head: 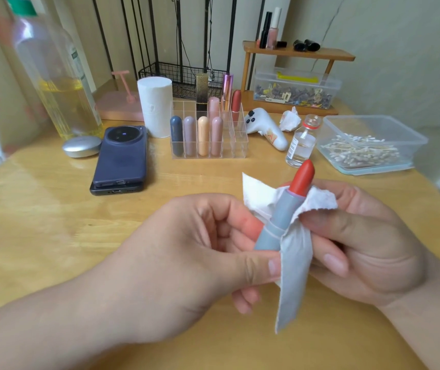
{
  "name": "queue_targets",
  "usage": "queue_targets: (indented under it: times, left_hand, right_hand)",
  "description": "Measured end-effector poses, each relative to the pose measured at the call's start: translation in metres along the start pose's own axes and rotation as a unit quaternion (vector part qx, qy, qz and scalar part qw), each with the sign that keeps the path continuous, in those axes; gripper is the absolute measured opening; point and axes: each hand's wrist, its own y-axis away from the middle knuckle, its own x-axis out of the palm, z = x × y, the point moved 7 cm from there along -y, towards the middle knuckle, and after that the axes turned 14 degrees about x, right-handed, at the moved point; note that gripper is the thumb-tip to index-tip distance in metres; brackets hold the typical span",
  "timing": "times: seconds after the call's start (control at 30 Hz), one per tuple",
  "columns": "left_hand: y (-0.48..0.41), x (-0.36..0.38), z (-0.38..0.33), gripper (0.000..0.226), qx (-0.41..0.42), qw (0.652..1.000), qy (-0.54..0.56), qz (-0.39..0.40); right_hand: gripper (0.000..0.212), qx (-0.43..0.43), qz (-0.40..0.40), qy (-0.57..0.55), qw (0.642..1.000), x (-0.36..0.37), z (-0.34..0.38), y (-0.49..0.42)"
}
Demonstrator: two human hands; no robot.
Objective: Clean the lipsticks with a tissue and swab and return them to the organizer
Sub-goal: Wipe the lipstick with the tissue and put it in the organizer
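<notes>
Table [53,222] wooden, cluttered toward 12 o'clock. Left hand [186,249] at 7 o'clock, right hand [368,249] at 4 o'clock. Acrylic organizer [236,145] at 12 o'clock, well apart, several slots free. Tissue [293,276] pinched by right hand, wrapped against grey lipstick tube [272,222] — left fingers curl round tube's base. Red bullet [303,177] extended, uncapped, tilted toward 1 o'clock. Risk: tissue riding up could smear or snap soft bullet — too firm squeeze likely cause.

The person's left hand [186,252] and right hand [368,247] are bare, with short, plain fingernails [335,263]. The left forearm [53,324] and right forearm [427,324], in the frame's lower corners, are bare too.
</notes>
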Motion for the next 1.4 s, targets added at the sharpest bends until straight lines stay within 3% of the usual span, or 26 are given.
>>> queue_targets:
  times: [0.27,0.33,0.47,0.53,0.73,0.9,1.0,1.07,1.17,1.23,1.3,1.4]
  left_hand:
    - [0.0,0.0,0.002,0.017,-0.006,0.999,-0.032,0.044]
    - [-0.001,0.001,0.001,0.015,0.0,0.998,-0.037,0.056]
    - [-0.004,-0.001,0.002,0.021,0.013,0.998,-0.027,0.063]
    - [-0.006,-0.006,0.003,0.023,0.016,0.998,-0.033,0.043]
    - [-0.005,-0.009,0.001,0.022,0.041,0.996,-0.081,0.024]
    - [-0.003,0.0,0.001,0.016,0.052,0.993,-0.086,0.059]
    - [-0.002,0.006,-0.005,0.015,0.056,0.988,-0.11,0.088]
    - [-0.001,0.002,-0.005,0.013,0.066,0.977,-0.181,0.09]
    - [0.001,-0.007,-0.01,0.018,0.11,0.923,-0.362,0.073]
    - [0.002,-0.006,-0.015,0.022,0.123,0.905,-0.401,0.068]
    - [0.003,-0.004,-0.014,0.02,0.103,0.922,-0.365,0.078]
    - [0.003,-0.003,-0.003,0.017,0.024,0.973,-0.198,0.12]
  right_hand:
    - [0.021,-0.03,-0.072,0.049,0.996,0.002,0.001,0.0]
    - [0.01,-0.047,-0.104,0.067,0.991,0.001,0.003,0.001]
    - [0.02,-0.1,-0.208,0.177,0.957,-0.006,0.013,0.006]
    - [0.012,-0.132,-0.227,0.231,0.937,-0.005,0.017,0.01]
    - [0.03,-0.121,-0.159,0.235,0.951,-0.005,0.014,0.01]
    - [0.017,-0.117,-0.162,0.162,0.966,-0.004,0.013,0.005]
    - [0.011,-0.072,-0.175,0.128,0.973,-0.002,0.01,0.003]
    - [0.01,-0.056,-0.176,0.106,0.977,0.002,0.008,0.003]
    - [0.012,-0.054,-0.175,0.098,0.978,0.005,0.005,0.003]
    - [0.012,-0.053,-0.176,0.102,0.978,0.004,0.004,0.003]
    - [0.013,-0.054,-0.16,0.106,0.98,0.005,0.005,0.003]
    - [0.019,-0.054,-0.123,0.104,0.985,0.007,0.006,0.003]
